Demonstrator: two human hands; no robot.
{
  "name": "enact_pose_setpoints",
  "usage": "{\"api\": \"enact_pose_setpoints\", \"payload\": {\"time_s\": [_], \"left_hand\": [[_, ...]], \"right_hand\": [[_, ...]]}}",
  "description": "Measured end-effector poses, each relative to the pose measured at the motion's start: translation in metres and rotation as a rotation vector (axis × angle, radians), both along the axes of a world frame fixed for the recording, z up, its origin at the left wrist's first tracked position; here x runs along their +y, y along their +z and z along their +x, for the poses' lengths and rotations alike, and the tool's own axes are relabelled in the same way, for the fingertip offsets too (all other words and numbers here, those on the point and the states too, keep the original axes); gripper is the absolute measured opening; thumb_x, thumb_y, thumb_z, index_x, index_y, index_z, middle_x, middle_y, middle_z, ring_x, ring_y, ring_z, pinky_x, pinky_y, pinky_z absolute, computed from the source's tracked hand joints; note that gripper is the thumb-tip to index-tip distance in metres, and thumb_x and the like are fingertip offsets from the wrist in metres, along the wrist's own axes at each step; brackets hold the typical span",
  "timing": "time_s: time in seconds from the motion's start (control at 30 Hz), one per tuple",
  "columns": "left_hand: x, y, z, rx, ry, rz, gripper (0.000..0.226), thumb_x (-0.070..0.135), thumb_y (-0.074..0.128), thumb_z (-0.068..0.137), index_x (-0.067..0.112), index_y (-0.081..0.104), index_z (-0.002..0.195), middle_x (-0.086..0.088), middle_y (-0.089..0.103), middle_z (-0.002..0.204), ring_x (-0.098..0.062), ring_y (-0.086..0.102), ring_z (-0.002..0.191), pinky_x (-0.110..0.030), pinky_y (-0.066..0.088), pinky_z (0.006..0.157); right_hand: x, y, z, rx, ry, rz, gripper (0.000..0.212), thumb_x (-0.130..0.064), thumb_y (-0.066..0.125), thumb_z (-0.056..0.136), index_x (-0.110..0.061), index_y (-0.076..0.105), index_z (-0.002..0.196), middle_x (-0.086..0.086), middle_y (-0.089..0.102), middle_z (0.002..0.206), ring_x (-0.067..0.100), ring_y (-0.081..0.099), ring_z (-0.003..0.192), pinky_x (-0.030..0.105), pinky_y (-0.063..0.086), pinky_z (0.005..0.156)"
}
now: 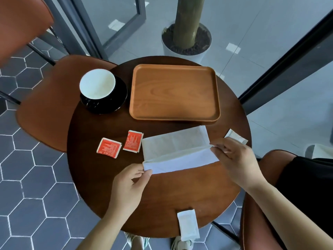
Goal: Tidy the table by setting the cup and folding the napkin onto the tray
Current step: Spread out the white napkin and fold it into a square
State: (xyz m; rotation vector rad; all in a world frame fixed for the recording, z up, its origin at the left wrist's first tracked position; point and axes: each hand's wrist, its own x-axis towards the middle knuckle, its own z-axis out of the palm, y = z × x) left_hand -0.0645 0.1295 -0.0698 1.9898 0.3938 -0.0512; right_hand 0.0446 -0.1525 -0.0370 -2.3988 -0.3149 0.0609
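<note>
A white napkin (177, 147) lies on the round dark wooden table (162, 192), its near edge lifted and folded partway over. My left hand (128, 188) pinches the napkin's near left corner. My right hand (236, 163) pinches its right corner. A wooden tray (174, 92) with nothing on it sits at the far side of the table. To the tray's left stands a cup (98, 85), white inside and black outside, on a black saucer (119, 100).
Two red sachets (109, 147) (133, 141) lie left of the napkin. One white packet (188, 224) hangs over the near table edge, another (236, 137) is by my right hand. Brown chairs (48, 103) stand left and right. A potted trunk (187, 40) stands behind.
</note>
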Motion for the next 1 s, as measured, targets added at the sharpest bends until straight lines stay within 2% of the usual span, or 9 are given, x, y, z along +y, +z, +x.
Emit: {"api": "enact_pose_setpoints", "payload": {"time_s": [0.1, 0.2, 0.33, 0.47, 0.57, 0.77, 0.87, 1.0], "left_hand": [[-0.002, -0.004, 0.003, 0.052, 0.098, -0.108, 0.018, 0.023, 0.069, 0.090, 0.041, 0.071, 0.093, 0.024, 0.074, 0.093, 0.001, 0.070, 0.091, -0.010, 0.052, 0.076], [-0.002, -0.010, 0.009, 0.072, 0.168, -0.138, 0.011, 0.025, 0.070, 0.090, 0.034, 0.073, 0.094, 0.020, 0.075, 0.091, 0.000, 0.071, 0.090, -0.018, 0.057, 0.076], [-0.002, -0.012, 0.019, 0.081, 0.245, -0.127, 0.009, 0.025, 0.071, 0.089, 0.028, 0.075, 0.096, 0.015, 0.076, 0.090, -0.002, 0.071, 0.088, -0.028, 0.059, 0.078], [-0.004, -0.010, 0.027, 0.073, 0.272, -0.093, 0.012, 0.024, 0.072, 0.089, 0.035, 0.071, 0.093, 0.021, 0.073, 0.088, 0.004, 0.070, 0.084, -0.023, 0.060, 0.075], [-0.005, -0.011, 0.030, 0.074, 0.307, -0.067, 0.010, 0.024, 0.072, 0.089, 0.033, 0.072, 0.093, 0.021, 0.072, 0.087, 0.004, 0.070, 0.083, -0.021, 0.059, 0.072], [-0.008, -0.013, 0.039, 0.091, 0.360, 0.012, 0.006, 0.023, 0.072, 0.089, 0.021, 0.077, 0.093, 0.022, 0.070, 0.080, 0.007, 0.068, 0.079, -0.019, 0.056, 0.068], [-0.009, -0.013, 0.042, 0.098, 0.368, 0.038, 0.008, 0.025, 0.072, 0.089, 0.020, 0.077, 0.094, 0.015, 0.073, 0.084, 0.001, 0.070, 0.078, -0.023, 0.058, 0.069], [-0.010, -0.013, 0.045, 0.119, 0.371, 0.072, 0.008, 0.025, 0.072, 0.089, 0.019, 0.076, 0.093, 0.011, 0.074, 0.086, -0.003, 0.070, 0.080, -0.021, 0.056, 0.066]], "right_hand": [[0.015, -0.005, 0.019, 0.016, -0.031, 0.008, 0.015, -0.012, 0.073, 0.089, -0.015, 0.073, 0.103, -0.010, 0.069, 0.089, 0.006, 0.065, 0.080, 0.014, 0.051, 0.071], [0.023, -0.013, 0.037, 0.063, -0.050, -0.026, 0.017, -0.018, 0.074, 0.089, -0.016, 0.072, 0.106, -0.005, 0.070, 0.087, 0.012, 0.064, 0.080, 0.023, 0.053, 0.071], [0.027, -0.022, 0.053, 0.103, -0.064, -0.083, 0.016, -0.022, 0.072, 0.090, -0.017, 0.071, 0.105, -0.002, 0.072, 0.091, 0.014, 0.065, 0.083, 0.019, 0.050, 0.067], [0.030, -0.029, 0.059, 0.121, -0.071, -0.114, 0.015, -0.024, 0.070, 0.092, -0.017, 0.071, 0.105, 0.001, 0.073, 0.094, 0.020, 0.068, 0.088, 0.037, 0.058, 0.073], [0.033, -0.032, 0.061, 0.054, -0.047, -0.148, 0.013, -0.020, 0.070, 0.092, -0.014, 0.071, 0.102, 0.005, 0.073, 0.093, 0.026, 0.067, 0.087, 0.044, 0.058, 0.072], [0.042, -0.038, 0.061, -0.031, -0.077, -0.184, 0.015, -0.018, 0.071, 0.091, -0.009, 0.071, 0.102, 0.007, 0.070, 0.091, 0.029, 0.064, 0.082, 0.041, 0.054, 0.066], [0.044, -0.040, 0.063, -0.063, -0.086, -0.207, 0.015, -0.019, 0.071, 0.090, -0.010, 0.071, 0.102, 0.006, 0.070, 0.091, 0.030, 0.064, 0.079, 0.034, 0.048, 0.064], [0.047, -0.044, 0.065, -0.059, -0.097, -0.242, 0.016, -0.021, 0.070, 0.090, -0.012, 0.070, 0.103, 0.006, 0.069, 0.093, 0.031, 0.064, 0.079, 0.036, 0.050, 0.064]]}}
